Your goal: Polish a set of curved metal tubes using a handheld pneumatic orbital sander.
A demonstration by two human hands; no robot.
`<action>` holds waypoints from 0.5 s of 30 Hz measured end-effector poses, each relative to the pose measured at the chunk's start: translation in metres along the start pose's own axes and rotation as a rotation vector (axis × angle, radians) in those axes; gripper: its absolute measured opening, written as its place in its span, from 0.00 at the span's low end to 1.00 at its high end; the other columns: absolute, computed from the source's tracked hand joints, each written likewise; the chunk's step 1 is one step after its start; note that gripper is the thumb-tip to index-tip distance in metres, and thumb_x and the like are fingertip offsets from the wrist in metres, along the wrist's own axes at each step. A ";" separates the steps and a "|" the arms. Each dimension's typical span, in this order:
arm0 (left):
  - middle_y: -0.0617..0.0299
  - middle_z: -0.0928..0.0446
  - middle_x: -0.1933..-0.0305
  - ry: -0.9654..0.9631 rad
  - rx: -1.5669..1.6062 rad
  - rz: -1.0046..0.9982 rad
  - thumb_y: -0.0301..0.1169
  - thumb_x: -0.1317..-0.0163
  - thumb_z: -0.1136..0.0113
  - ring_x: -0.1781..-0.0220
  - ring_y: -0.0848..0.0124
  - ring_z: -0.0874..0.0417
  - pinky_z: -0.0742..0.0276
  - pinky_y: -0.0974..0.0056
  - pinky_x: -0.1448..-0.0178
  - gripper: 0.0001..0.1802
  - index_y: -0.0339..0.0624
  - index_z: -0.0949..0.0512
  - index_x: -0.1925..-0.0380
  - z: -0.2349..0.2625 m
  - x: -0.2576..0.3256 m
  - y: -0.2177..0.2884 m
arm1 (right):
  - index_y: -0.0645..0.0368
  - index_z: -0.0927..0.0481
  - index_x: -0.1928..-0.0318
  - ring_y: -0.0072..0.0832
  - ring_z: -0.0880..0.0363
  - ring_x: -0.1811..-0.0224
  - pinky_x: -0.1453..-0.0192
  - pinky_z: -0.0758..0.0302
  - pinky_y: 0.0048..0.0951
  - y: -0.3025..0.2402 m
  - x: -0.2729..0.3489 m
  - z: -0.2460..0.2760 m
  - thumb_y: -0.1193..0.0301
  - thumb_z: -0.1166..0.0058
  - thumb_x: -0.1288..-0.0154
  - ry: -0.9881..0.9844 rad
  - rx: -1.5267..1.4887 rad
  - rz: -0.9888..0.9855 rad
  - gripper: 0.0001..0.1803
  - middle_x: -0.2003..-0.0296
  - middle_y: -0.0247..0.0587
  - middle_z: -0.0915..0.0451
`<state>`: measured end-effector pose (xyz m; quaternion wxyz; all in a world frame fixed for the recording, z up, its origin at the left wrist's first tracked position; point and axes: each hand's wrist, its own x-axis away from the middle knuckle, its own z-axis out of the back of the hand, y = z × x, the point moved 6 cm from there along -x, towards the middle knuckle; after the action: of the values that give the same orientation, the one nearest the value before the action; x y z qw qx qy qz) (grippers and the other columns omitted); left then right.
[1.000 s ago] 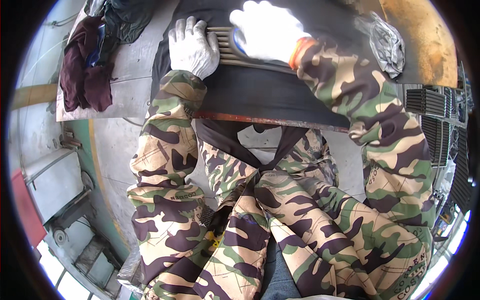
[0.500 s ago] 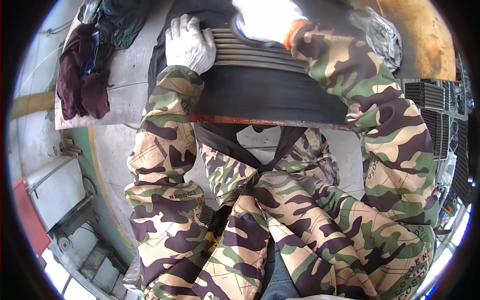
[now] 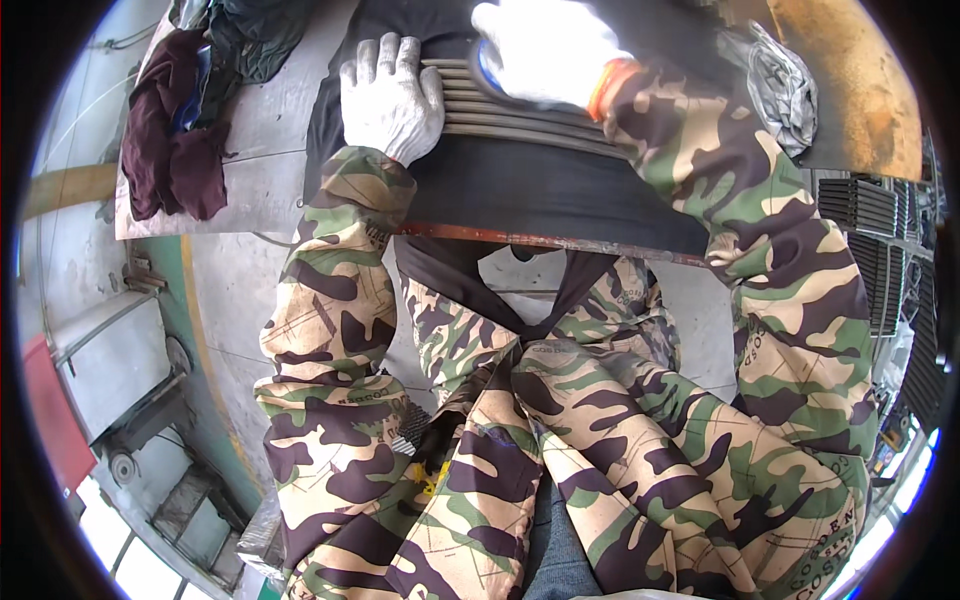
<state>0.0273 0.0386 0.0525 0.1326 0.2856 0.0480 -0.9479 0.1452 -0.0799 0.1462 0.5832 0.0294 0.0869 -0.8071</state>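
A row of several slim grey metal rods [image 3: 530, 127] lies side by side on a black cloth [image 3: 530, 185] that covers part of the table. My left hand [image 3: 392, 98], in a white knit glove, rests flat across the rods' left ends, its fingers spread. Farther right, my right hand [image 3: 550, 55], gloved in white with an orange cuff, is over the rods and grips a dark pad [image 3: 487, 68] with a rounded bluish edge. Most of that pad is hidden under the glove, so its exact kind does not show.
Maroon cloth [image 3: 165, 130] and a dark green garment [image 3: 258, 38] lie on the table's left part. Crumpled grey wrapping [image 3: 782, 90] sits to the right, beside a rusty yellowish sheet [image 3: 860, 95]. Racks with dark bars [image 3: 860, 208] stand beyond the table's right end.
My right hand has shifted slightly right and toward me over the rods with the pad. My left hand stays on the rods' left ends, its fingers more spread. The whole view has tilted a little.
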 end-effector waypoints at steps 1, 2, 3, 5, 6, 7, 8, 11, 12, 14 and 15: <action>0.51 0.19 0.44 0.060 -0.036 -0.026 0.39 0.33 0.41 0.41 0.50 0.22 0.29 0.45 0.37 0.21 0.37 0.18 0.46 0.002 0.001 -0.002 | 0.60 0.16 0.54 0.56 0.14 0.52 0.48 0.17 0.56 0.000 -0.007 -0.002 0.63 0.46 0.32 -0.001 -0.001 0.002 0.15 0.55 0.57 0.15; 0.50 0.19 0.43 0.086 -0.047 -0.031 0.39 0.34 0.41 0.41 0.50 0.22 0.29 0.45 0.37 0.22 0.37 0.18 0.46 0.004 0.001 -0.004 | 0.60 0.16 0.54 0.55 0.14 0.52 0.48 0.17 0.56 0.003 -0.013 -0.003 0.63 0.46 0.31 0.005 0.015 -0.015 0.14 0.56 0.57 0.15; 0.50 0.19 0.43 0.087 -0.045 -0.036 0.39 0.34 0.41 0.41 0.50 0.22 0.29 0.45 0.37 0.22 0.37 0.18 0.46 0.005 0.003 -0.002 | 0.60 0.16 0.55 0.55 0.14 0.52 0.48 0.17 0.56 0.005 -0.016 -0.004 0.63 0.46 0.31 0.010 0.030 -0.031 0.14 0.57 0.57 0.15; 0.45 0.19 0.35 -0.048 0.030 0.020 0.39 0.27 0.45 0.33 0.45 0.23 0.31 0.43 0.29 0.23 0.37 0.19 0.40 0.002 -0.008 0.007 | 0.60 0.16 0.55 0.55 0.14 0.52 0.48 0.17 0.56 0.017 -0.001 0.009 0.64 0.46 0.32 0.026 0.047 -0.050 0.14 0.57 0.57 0.15; 0.45 0.20 0.35 -0.051 0.022 0.021 0.39 0.27 0.45 0.32 0.45 0.23 0.30 0.43 0.29 0.23 0.37 0.19 0.39 0.003 -0.004 0.007 | 0.60 0.16 0.55 0.55 0.14 0.52 0.48 0.17 0.56 0.010 0.005 0.008 0.64 0.45 0.32 0.031 0.028 -0.022 0.14 0.56 0.57 0.15; 0.45 0.20 0.35 -0.058 0.014 0.028 0.39 0.27 0.45 0.32 0.45 0.23 0.30 0.43 0.29 0.23 0.37 0.19 0.39 0.005 -0.002 0.004 | 0.60 0.16 0.55 0.55 0.14 0.52 0.49 0.17 0.56 0.004 0.009 0.006 0.65 0.45 0.33 0.037 0.010 0.004 0.13 0.56 0.57 0.15; 0.45 0.20 0.34 -0.078 0.024 0.038 0.39 0.27 0.45 0.32 0.44 0.23 0.30 0.43 0.28 0.23 0.37 0.19 0.39 0.004 -0.002 0.001 | 0.60 0.16 0.55 0.56 0.14 0.53 0.49 0.17 0.56 -0.001 0.009 0.005 0.65 0.45 0.33 0.029 -0.012 0.027 0.13 0.56 0.57 0.15; 0.45 0.21 0.33 -0.070 -0.008 0.039 0.40 0.27 0.45 0.31 0.44 0.24 0.30 0.42 0.28 0.24 0.37 0.19 0.38 -0.001 0.002 -0.004 | 0.60 0.16 0.55 0.56 0.14 0.54 0.49 0.17 0.56 -0.002 -0.011 -0.007 0.65 0.45 0.33 -0.018 0.009 -0.015 0.13 0.56 0.57 0.15; 0.45 0.21 0.33 -0.088 -0.015 0.051 0.40 0.27 0.45 0.31 0.44 0.23 0.30 0.42 0.29 0.24 0.37 0.19 0.38 -0.002 0.001 -0.005 | 0.59 0.16 0.56 0.56 0.14 0.54 0.49 0.17 0.56 0.000 -0.015 -0.004 0.65 0.46 0.33 0.015 0.021 -0.015 0.13 0.55 0.57 0.15; 0.45 0.21 0.33 -0.103 -0.021 0.059 0.40 0.27 0.45 0.31 0.44 0.23 0.30 0.42 0.29 0.24 0.37 0.19 0.39 -0.004 -0.002 -0.006 | 0.59 0.16 0.56 0.56 0.14 0.54 0.49 0.17 0.56 0.002 -0.008 -0.006 0.65 0.46 0.33 0.021 0.020 -0.020 0.13 0.56 0.57 0.15; 0.44 0.21 0.33 -0.097 -0.002 0.048 0.41 0.27 0.46 0.31 0.44 0.23 0.30 0.41 0.29 0.24 0.37 0.19 0.39 -0.005 -0.011 0.002 | 0.59 0.16 0.56 0.56 0.14 0.54 0.49 0.17 0.56 0.006 -0.001 0.004 0.65 0.45 0.33 0.023 0.032 -0.033 0.13 0.56 0.57 0.15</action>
<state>0.0396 0.0403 0.0543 0.1576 0.2400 0.0358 -0.9572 0.1513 -0.0819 0.1497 0.5684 0.0464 0.0811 -0.8174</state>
